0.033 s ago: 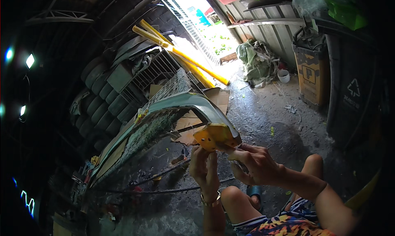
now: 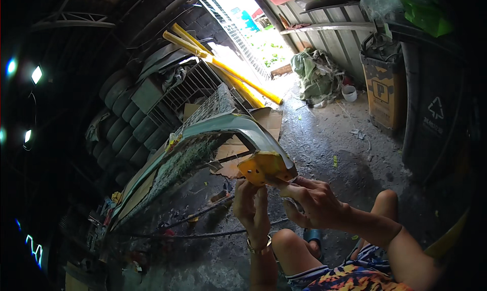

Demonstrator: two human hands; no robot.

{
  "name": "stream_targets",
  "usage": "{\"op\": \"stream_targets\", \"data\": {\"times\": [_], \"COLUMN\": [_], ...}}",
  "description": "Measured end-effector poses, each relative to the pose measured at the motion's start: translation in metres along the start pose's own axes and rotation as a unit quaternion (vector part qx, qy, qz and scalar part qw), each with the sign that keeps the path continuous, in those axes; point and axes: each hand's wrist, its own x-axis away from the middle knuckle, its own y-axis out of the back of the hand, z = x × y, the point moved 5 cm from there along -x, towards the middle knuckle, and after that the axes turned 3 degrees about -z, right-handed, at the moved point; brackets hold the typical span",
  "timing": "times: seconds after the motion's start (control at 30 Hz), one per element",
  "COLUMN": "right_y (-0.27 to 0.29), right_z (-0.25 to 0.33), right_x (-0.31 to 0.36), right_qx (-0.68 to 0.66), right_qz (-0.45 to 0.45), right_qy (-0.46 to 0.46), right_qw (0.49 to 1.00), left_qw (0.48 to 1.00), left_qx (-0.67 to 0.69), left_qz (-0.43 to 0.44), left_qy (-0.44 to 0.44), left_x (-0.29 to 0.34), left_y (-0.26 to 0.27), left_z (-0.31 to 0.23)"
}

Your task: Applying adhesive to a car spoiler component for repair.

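Observation:
A long, curved, pale grey-green panel [image 2: 238,124] arches from the left towards me. Against its near end sits an orange-yellow plate-like piece [image 2: 257,168] with small dark holes. Below that piece, my left hand [image 2: 252,210] pinches its lower edge between thumb and fingers. My right hand [image 2: 317,202] is closed at the lower right of the same piece, close to the panel's tip. A narrow dark shape shows between the two hands, but what the right fingertips hold is too hidden to name.
Stacked tyres [image 2: 124,116] and a metal rack [image 2: 177,93] stand at the left, with long yellow poles [image 2: 238,75] leaning near the bright doorway. Flattened cardboard [image 2: 269,119] lies behind the panel. A dark cable [image 2: 203,235] crosses the floor. Bins [image 2: 436,103] stand at the right.

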Motion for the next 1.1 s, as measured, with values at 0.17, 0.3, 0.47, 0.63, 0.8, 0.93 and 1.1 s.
{"op": "stream_targets", "data": {"times": [0.17,0.3,0.47,0.63,0.8,0.93,1.1], "right_y": [0.009,0.016,0.016,0.015,0.023,0.033,0.041], "right_z": [0.007,0.001,-0.001,0.000,0.002,0.001,-0.002], "right_x": [0.003,0.021,0.029,0.023,-0.005,-0.030,-0.054], "right_qx": [-0.056,-0.095,-0.085,-0.063,0.047,0.143,0.254], "right_qz": [-0.007,-0.032,-0.030,-0.026,0.004,0.079,0.224], "right_qy": [-0.001,-0.047,-0.052,-0.034,0.038,0.067,0.138], "right_qw": [0.998,0.994,0.995,0.997,0.998,0.984,0.931], "left_qw": [0.997,0.999,0.987,0.998,0.994,0.998,1.000], "left_qx": [0.057,0.014,-0.142,-0.026,-0.100,-0.052,-0.002], "left_qz": [-0.034,-0.042,-0.063,-0.062,-0.039,-0.013,-0.008], "left_qy": [0.050,0.017,-0.037,0.003,-0.036,-0.022,0.002], "left_x": [0.002,-0.002,-0.007,-0.010,-0.013,-0.012,-0.007], "left_y": [-0.001,-0.003,-0.002,0.001,0.001,0.008,0.006], "left_z": [0.001,0.001,-0.005,0.002,-0.001,0.006,0.012]}}
